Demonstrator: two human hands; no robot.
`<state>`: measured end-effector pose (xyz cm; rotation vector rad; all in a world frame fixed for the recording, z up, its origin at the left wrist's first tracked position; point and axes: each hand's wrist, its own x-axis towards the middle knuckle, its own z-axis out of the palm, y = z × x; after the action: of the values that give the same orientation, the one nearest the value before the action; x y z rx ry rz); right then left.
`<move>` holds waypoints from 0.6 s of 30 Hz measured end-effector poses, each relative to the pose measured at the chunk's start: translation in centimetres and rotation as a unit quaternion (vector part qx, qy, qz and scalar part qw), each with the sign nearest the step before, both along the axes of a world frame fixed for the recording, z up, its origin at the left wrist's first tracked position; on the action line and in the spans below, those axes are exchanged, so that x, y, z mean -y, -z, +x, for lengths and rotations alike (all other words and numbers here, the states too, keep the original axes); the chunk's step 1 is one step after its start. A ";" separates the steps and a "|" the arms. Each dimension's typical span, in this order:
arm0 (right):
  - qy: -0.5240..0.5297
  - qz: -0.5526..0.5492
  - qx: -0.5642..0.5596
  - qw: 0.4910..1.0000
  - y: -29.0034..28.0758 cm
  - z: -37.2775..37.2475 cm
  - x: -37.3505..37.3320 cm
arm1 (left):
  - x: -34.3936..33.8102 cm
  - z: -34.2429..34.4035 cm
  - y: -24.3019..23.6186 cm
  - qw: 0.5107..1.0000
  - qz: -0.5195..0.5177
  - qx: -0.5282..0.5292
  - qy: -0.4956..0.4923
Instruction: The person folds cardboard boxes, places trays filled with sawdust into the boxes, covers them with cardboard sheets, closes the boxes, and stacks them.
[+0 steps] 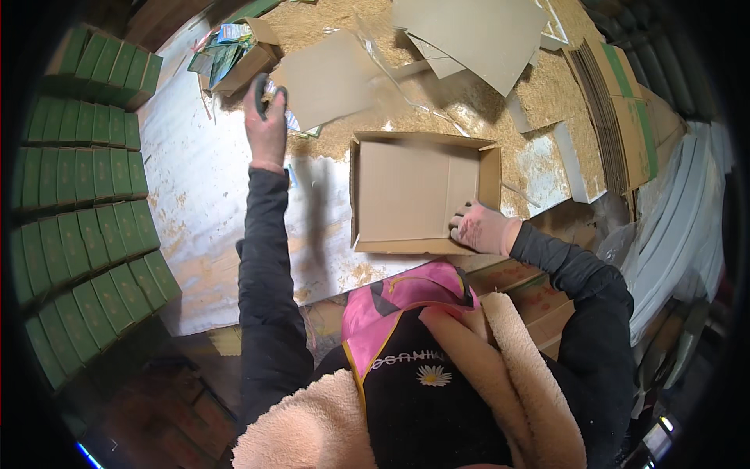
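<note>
A shallow cardboard box (pixel 414 195) lies open in front of me on the table, its inside bare. My right hand (pixel 483 228), in a pinkish work glove, holds the box at its near right corner, with the fingers inside the wall. Up at the left, my left hand (pixel 267 129), gloved with dark fingertips, is closed on a small printed packet, mostly hidden by the fingers. Just beyond that hand stands a small open carton (pixel 250 66) with colourful printed packets (pixel 223 59) sticking out. Flat packets (pixel 308 131) peek out beside my left hand, under a cardboard sheet (pixel 328 82).
Green-fronted boxes (pixel 86 234) are stacked in rows at the left. Large cardboard sheets (pixel 476 35) lie at the back on the sawdust-covered table (pixel 211 258). Flattened cartons (pixel 605 117) with green bands stand at the right, beside plastic-wrapped white material (pixel 672 227).
</note>
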<state>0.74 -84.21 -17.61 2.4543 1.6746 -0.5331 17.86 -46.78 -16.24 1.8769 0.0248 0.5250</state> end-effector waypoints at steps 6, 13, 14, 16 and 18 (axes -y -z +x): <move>0.619 0.511 -0.211 0.559 -5.3 2.3 6.7 | -1.9 -10.7 3.5 0.907 -0.316 -0.261 0.100; 0.602 0.402 -0.200 0.661 13.1 1.8 2.9 | 8.5 -13.3 10.7 0.948 0.074 -0.276 0.140; 0.605 0.436 -0.272 0.608 12.8 1.4 2.0 | 7.4 -13.9 11.4 0.938 0.135 -0.295 0.119; 0.647 0.486 -0.414 0.417 10.1 0.3 -0.2 | 5.3 -15.1 9.8 0.938 0.023 -0.316 0.137; 0.598 0.493 -0.397 0.492 9.1 -0.4 -0.2 | 3.5 -17.4 9.8 0.961 0.052 -0.262 0.077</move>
<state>0.31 -83.99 -26.66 4.4937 -0.6598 -1.1238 0.50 -50.30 -26.02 2.0529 0.2028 -0.0908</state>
